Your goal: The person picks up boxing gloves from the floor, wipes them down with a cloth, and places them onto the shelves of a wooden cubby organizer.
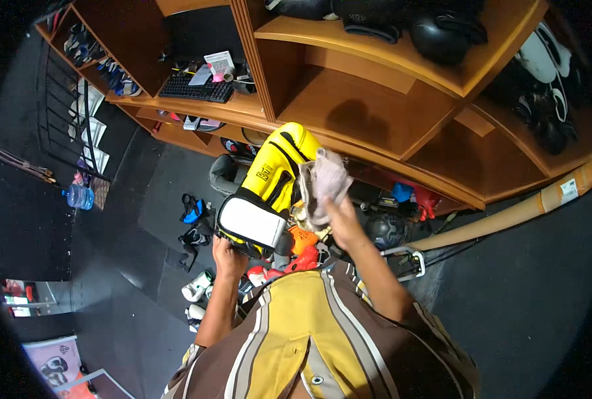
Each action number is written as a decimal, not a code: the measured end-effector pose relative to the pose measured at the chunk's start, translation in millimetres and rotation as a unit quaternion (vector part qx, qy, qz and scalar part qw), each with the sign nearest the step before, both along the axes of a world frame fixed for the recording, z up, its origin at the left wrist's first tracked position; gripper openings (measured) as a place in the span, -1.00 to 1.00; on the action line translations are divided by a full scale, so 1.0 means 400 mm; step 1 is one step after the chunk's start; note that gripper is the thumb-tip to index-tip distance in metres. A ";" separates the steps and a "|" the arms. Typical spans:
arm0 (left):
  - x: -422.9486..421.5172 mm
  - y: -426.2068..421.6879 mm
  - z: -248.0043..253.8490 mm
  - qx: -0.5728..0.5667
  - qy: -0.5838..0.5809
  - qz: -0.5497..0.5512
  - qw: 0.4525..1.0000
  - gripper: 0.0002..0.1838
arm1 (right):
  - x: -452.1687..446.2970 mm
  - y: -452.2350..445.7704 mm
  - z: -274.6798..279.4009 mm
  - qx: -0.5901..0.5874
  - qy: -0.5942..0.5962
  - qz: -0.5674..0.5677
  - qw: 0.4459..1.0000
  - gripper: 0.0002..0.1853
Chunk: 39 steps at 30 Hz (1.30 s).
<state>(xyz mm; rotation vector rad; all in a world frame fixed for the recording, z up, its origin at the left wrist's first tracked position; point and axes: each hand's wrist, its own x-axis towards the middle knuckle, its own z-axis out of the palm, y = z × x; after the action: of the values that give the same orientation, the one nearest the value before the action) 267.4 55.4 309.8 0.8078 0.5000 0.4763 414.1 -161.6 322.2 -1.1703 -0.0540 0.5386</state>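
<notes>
A yellow boxing glove with black trim and a white cuff is held up in front of me. My left hand grips it by the lower edge of the cuff, with most of its fingers hidden behind. In my right hand is a crumpled, pale pinkish-grey cloth, held just to the right of the glove. The cloth is slightly blurred. Whether it touches the glove I cannot tell.
Wooden shelving spans the far side, with black helmet-like gear on top. A keyboard sits on the desk part. Red gear, white gloves and a black helmet lie below. A long cardboard tube leans at right.
</notes>
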 end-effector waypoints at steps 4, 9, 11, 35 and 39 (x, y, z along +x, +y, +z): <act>0.017 -0.046 0.009 -0.037 -0.016 0.001 0.999 -0.62 | -0.076 0.049 -0.014 -0.095 -0.070 0.054 0.992 -0.68; 0.027 -0.050 0.054 0.023 -0.052 -0.020 0.998 -0.48 | -0.063 0.057 -0.061 -0.070 -0.031 -0.035 0.996 -0.57; 0.033 -0.033 0.083 0.268 0.002 -0.037 0.963 -0.44 | -0.016 0.060 -0.004 -0.001 0.037 -0.113 0.993 -0.64; 0.056 -0.020 0.200 0.442 0.015 -0.318 0.839 -0.41 | 0.159 0.053 -0.012 -0.262 -0.405 0.266 0.835 -0.60; 0.039 -0.026 0.151 0.381 0.053 -0.315 0.868 -0.42 | 0.196 0.010 -0.176 -0.164 -0.179 0.223 0.944 -0.68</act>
<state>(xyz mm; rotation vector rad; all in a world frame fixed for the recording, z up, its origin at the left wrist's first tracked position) 283.2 44.9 370.3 1.6971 0.1003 -0.0087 492.6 -157.5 251.9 -1.5863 -0.5722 0.7431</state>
